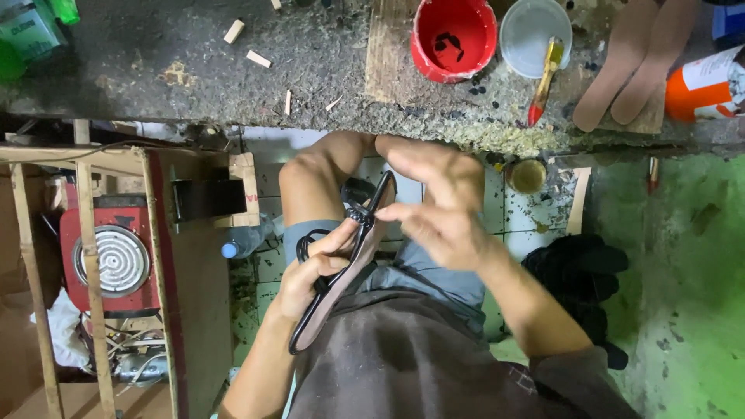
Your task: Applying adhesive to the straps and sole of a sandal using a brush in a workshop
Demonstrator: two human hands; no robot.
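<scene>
Holding: left hand [314, 271] is closed around the lower middle of a sandal sole [341, 268], thumb laid across its upper face, fingers tucked underneath.
Sole position: the sandal sole sits above the person's lap, between the two hands, below the front edge of the worktop [233, 85] and not touching it.
Long axis: the sole runs on a diagonal, heel end low toward the left forearm, toe end high and to the right, ending near the raised knee [326, 167].
Strap: a thin black strap [309, 242] loops out from the sole's left edge just above the left thumb; a knotted piece of strap stands near the toe end.
Right hand: right hand [434, 206] is spread, gripping nothing, fingers fanned and slightly blurred; its fingertips lie just right of the sole's toe end, and whether they touch cannot be told.
Nearer hand: the left hand already has the sole; the right hand lies up and to the right of it, beside the strap knot.
Worktop, right part: a red bucket [454, 39], a clear tub [535, 35] with a brush [545, 77] leaning on it, and two tan sole blanks [632, 62] lie well apart from both hands.
</scene>
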